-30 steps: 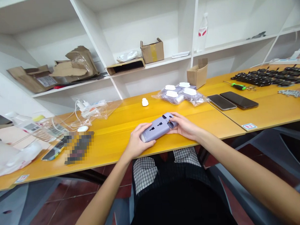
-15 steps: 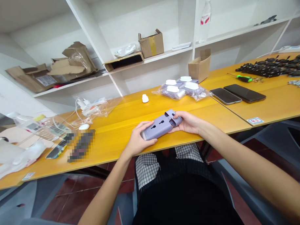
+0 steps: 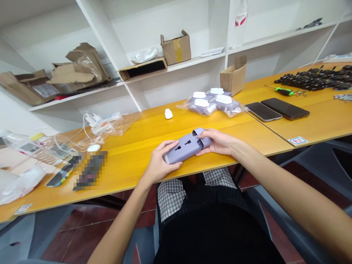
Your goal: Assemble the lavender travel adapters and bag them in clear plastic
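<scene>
A lavender plastic case (image 3: 185, 147) with two dark, plug-shaped marks or cutouts on its face lies tilted in both my hands, just above the table's front edge. My left hand (image 3: 162, 163) wraps around its pale left end, thumb along the near side and fingers over the far side. At the opposite end, my right hand (image 3: 216, 142) grips the part with rounded, open pockets, the thumb on top. Whether that end is a separate piece I cannot tell. Beyond the case stands a small white plastic piece (image 3: 168, 113).
Several bagged lavender items with white tops (image 3: 201, 103) lie behind the case, beside an open carton (image 3: 234, 77). Two phones (image 3: 285, 108), a green-handled screwdriver (image 3: 284, 91) and a pile of black parts (image 3: 315, 79) are to the right. Cables and a plastic bag (image 3: 106, 124) lie to the left.
My right hand's thumb and fingers have shifted over the pocketed end and cover more of it. My left hand keeps its hold. The whole view has moved slightly.
</scene>
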`<state>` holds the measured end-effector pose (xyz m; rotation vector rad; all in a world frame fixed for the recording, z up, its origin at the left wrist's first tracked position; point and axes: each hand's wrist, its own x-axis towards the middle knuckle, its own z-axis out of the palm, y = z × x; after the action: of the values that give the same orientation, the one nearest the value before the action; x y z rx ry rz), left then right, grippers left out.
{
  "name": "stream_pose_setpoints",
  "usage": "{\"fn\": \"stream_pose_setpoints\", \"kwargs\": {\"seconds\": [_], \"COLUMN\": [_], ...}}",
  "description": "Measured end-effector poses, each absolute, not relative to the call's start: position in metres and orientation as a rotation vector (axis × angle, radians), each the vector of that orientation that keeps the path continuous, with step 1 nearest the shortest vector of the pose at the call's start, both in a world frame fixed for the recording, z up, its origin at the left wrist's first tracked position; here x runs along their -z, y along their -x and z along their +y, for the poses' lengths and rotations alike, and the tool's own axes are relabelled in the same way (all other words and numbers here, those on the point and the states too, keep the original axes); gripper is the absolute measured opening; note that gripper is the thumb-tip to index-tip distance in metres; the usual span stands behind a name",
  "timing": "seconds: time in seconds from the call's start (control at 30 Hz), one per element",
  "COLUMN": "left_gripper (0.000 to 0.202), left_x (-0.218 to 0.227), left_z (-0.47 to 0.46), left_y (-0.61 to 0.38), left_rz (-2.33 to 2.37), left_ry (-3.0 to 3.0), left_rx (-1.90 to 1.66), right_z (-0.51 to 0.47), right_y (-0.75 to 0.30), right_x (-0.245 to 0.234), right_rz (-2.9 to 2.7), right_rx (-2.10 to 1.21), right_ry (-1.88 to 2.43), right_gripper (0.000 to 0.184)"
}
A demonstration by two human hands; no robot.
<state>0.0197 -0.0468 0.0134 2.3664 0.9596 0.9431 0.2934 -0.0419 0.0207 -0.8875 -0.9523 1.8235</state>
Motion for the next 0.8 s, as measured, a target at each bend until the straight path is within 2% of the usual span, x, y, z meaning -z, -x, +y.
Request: {"fn": "stream_pose_setpoints", "kwargs": {"seconds": [0.53, 0.63, 0.8], "left_gripper": [0.069, 0.070, 0.070], "left_x": [-0.0108, -0.0098, -0.0101], "left_z": [-0.0459, -0.0456, -0.0450], "left_y": [-0.0198, -0.0186, -0.0171], "left_rz": [0.965, 0.980, 0.974], "left_ry": [-2.422, -2.412, -2.393], "left_rx": [-0.937, -0.943, -0.924], "right_z": [-0.0462, -0.0475, -0.0491], "right_y": [-0.2827, -0.2819, -0.2821], "right_x": [-0.0228, -0.0231, -0.0228], "right_rz": [-0.914, -0.891, -0.878], "right_rx": [-1.659, -1.632, -1.621], "right_ry": [1.020, 1.040, 1.051], "right_gripper": [0.030, 0.041, 0.078]}}
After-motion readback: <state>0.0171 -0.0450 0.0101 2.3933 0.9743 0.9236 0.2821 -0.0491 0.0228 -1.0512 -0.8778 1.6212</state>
